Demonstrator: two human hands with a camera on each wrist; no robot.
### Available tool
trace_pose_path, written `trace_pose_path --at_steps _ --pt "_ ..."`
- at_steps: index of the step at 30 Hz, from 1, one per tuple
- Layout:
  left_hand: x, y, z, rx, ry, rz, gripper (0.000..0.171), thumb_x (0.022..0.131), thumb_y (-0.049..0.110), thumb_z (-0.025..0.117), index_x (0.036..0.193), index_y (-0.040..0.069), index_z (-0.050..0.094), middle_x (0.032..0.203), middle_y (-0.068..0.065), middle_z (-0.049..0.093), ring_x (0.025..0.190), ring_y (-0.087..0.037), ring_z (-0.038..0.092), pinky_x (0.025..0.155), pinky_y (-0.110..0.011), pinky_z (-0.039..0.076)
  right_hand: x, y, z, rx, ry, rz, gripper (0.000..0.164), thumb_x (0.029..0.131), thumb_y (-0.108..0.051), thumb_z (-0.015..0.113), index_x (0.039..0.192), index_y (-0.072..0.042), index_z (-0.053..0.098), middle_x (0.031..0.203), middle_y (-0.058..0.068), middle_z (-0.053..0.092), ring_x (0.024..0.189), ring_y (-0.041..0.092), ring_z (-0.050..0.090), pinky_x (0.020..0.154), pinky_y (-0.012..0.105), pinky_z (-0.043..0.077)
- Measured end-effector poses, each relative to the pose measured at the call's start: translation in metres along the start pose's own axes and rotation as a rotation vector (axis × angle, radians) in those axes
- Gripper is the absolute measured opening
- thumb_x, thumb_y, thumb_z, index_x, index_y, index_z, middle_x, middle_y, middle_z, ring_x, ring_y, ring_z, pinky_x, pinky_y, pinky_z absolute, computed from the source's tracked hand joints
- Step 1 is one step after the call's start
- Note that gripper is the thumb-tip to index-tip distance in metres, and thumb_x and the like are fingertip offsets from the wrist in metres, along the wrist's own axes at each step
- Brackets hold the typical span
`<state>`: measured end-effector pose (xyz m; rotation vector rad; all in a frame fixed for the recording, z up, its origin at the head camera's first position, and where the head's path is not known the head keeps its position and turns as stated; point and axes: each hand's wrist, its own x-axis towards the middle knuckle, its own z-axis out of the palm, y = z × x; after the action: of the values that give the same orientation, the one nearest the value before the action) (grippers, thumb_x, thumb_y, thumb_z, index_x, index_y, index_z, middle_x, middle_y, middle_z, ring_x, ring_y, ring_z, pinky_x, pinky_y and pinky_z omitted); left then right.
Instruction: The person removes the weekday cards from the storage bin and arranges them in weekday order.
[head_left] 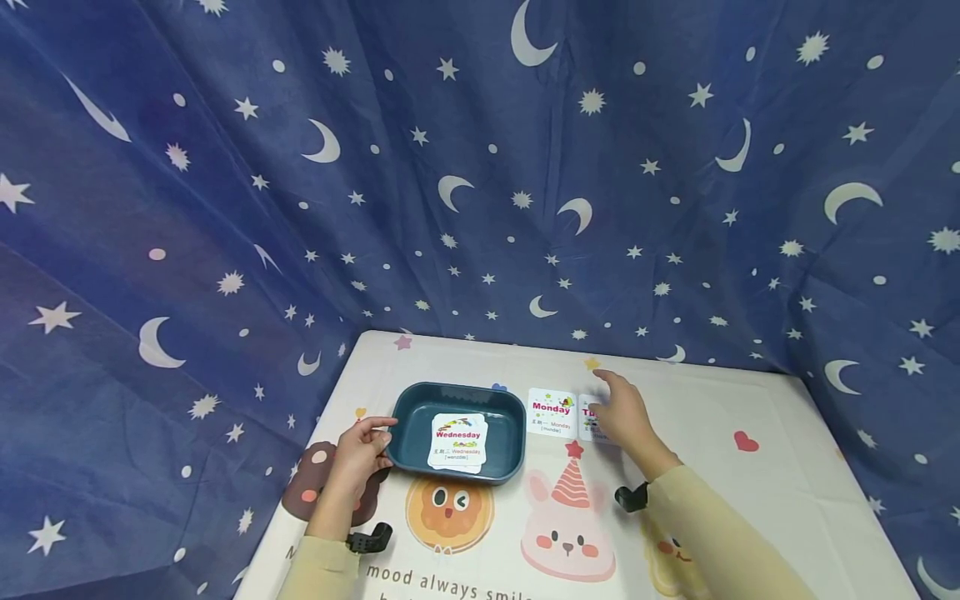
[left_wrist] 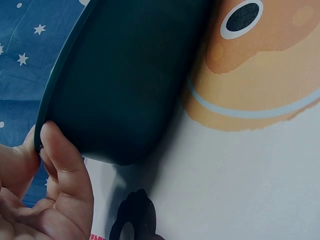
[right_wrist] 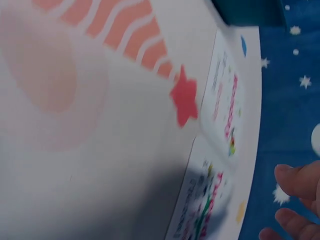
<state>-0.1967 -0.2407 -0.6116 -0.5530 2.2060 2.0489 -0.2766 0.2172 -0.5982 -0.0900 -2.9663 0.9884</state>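
A dark teal rectangular tray (head_left: 405, 454) stands on the table, and my left hand (head_left: 362, 454) pinches its left rim between thumb and fingers. Inside lies a small stack of white cards, the top one a Wednesday card (head_left: 457, 440). To the tray's right a Monday card (head_left: 552, 412) lies flat, with a Tuesday card (head_left: 588, 428) right beside it. My right hand (head_left: 624, 414) hovers over the Tuesday card and hides much of it in the head view. In the right wrist view its fingers (right_wrist: 300, 180) are spread apart, holding nothing.
A white cloth (head_left: 750, 500) printed with cartoon faces covers the table. Behind and to the sides hangs a blue curtain (head_left: 480, 167) with moons and stars, meeting the table's back edge. Black camera mounts (head_left: 632, 498) sit on both wrists.
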Motion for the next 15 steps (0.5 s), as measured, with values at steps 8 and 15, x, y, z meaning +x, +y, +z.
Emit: trace_pose_path --at_steps 8,15 --pt "-0.001 0.001 0.000 0.001 0.001 -0.002 0.030 0.106 -0.001 0.061 0.135 0.001 0.070 0.086 -0.003 0.055 0.070 -0.015 0.053 0.061 -0.026 0.057 -0.008 -0.028 0.007 0.005 -0.013 -0.056 0.078 0.090 -0.003 0.080 0.160 -0.010 0.047 0.162 0.024 0.049 0.147 0.050 0.046 0.122 0.065 0.040" --pt "-0.002 0.001 0.000 -0.009 -0.006 -0.004 0.030 0.106 0.000 0.061 0.135 0.001 0.069 0.084 -0.002 0.053 0.070 -0.015 0.053 0.062 -0.027 0.058 -0.014 -0.046 0.014 0.006 -0.030 -0.114 0.085 0.087 -0.006 0.086 0.161 -0.012 0.045 0.164 0.021 0.048 0.149 0.049 0.044 0.124 0.065 0.037"
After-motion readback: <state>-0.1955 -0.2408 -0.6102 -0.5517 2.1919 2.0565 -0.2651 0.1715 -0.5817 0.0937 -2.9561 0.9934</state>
